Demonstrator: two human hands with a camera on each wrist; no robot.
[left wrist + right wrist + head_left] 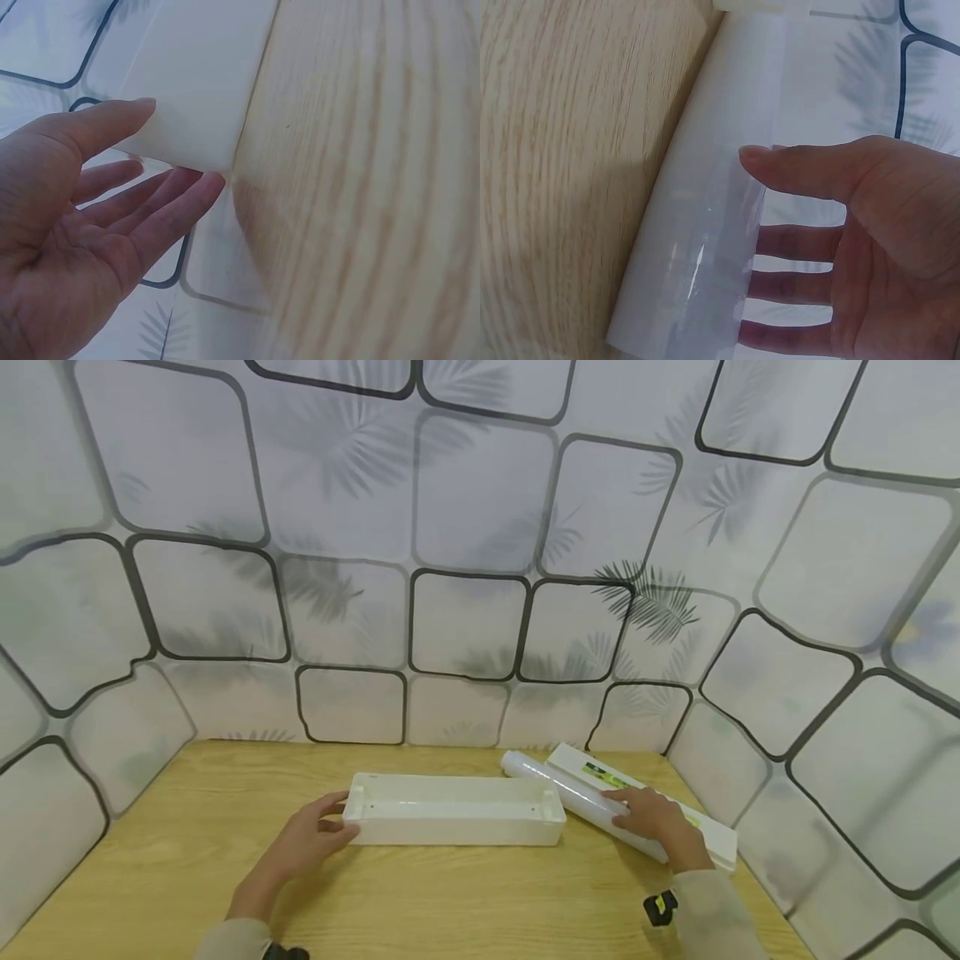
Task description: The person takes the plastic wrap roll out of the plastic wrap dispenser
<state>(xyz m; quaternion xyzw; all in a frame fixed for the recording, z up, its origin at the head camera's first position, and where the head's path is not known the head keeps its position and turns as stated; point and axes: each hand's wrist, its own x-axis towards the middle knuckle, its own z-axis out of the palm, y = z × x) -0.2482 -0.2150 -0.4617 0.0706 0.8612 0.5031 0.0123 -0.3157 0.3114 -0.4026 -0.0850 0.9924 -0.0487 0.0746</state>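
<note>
A long white open-topped plastic box (457, 832) lies crosswise on the table, its inside facing up. My left hand (307, 843) touches the box's left end, with loosely extended fingers. The left wrist view shows the thumb (112, 127) against the white end of the box (199, 82) and fingertips at its lower corner. To the right, a roll of clear plastic film (573, 793) slants along the table. My right hand (652, 818) holds this roll, the thumb on one side and the fingers (795, 289) reaching behind it in the right wrist view.
A long white lid-like piece (712, 839) with a green label lies behind the film roll, roughly parallel to it. The wooden table (450, 902) meets patterned wall covering (465, 627) at the back and sides.
</note>
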